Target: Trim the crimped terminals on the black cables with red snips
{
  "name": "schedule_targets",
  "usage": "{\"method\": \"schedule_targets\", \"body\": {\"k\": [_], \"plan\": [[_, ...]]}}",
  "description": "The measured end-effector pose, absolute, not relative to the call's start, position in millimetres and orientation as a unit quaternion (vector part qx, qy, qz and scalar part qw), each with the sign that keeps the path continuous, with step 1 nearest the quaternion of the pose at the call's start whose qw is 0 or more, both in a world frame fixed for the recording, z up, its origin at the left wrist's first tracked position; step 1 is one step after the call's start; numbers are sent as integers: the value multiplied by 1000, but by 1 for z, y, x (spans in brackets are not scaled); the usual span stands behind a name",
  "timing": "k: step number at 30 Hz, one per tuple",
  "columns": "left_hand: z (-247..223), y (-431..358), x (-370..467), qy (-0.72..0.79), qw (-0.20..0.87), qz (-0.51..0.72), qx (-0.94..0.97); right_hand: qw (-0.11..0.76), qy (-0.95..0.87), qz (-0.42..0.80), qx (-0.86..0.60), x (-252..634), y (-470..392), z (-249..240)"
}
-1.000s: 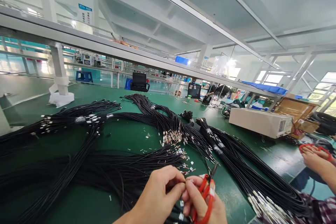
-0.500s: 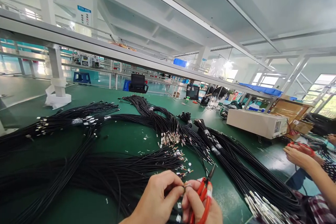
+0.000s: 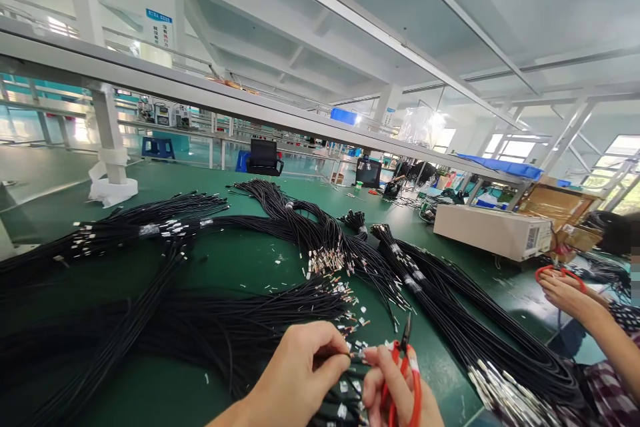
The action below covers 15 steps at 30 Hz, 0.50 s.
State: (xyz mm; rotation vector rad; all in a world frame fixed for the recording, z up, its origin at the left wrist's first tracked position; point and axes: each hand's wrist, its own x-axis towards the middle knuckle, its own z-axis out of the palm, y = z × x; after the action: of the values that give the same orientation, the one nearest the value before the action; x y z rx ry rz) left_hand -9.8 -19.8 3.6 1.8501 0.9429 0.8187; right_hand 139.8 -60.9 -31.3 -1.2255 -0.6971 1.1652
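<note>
A pale, white-beamed workshop stretches out behind a long white metal shelf rail (image 3: pixel 240 107), with a black office chair (image 3: pixel 263 155) beyond my green-topped table (image 3: pixel 215 293). My left hand (image 3: pixel 303 370) has its thumb and index finger closed on a small dark cable end (image 3: pixel 352 355); it's tiny and partly covered by my fingers, so I can't make out its exact shape. My right hand (image 3: pixel 403 383) is closed around the red-handled metal cutters (image 3: pixel 406 340), dark tips pointing up, while its thumb and index fingertips come right up beside that same end. My two hands are close together, low over the near part of the table.

To the left and ahead of me lie long bundles of thin black cables (image 3: pixel 280 303), their ends coppery and white, with white scraps scattered near them. On the right, a looped black cable bundle (image 3: pixel 450 310) runs towards me, bound with clear tape and finishing in silvery ends. Past it sits a beige rectangular metal case (image 3: pixel 487 230), and at the far right another person's hand (image 3: pixel 567 293) holds a red-handled tool (image 3: pixel 575 279).
</note>
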Motion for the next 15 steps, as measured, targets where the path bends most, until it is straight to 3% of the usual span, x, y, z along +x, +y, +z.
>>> {"method": "schedule_targets", "body": {"k": [9, 12, 15], "plan": [[-34, -15, -6, 232, -43, 382, 894, 562, -276, 551, -552, 133, -58, -35], [-40, -14, -5, 222, -94, 372, 897, 569, -303, 557, -523, 132, -55, -44], [-38, -15, -5, 232, -49, 372, 898, 580, -321, 548, -510, 132, -56, -48]]}}
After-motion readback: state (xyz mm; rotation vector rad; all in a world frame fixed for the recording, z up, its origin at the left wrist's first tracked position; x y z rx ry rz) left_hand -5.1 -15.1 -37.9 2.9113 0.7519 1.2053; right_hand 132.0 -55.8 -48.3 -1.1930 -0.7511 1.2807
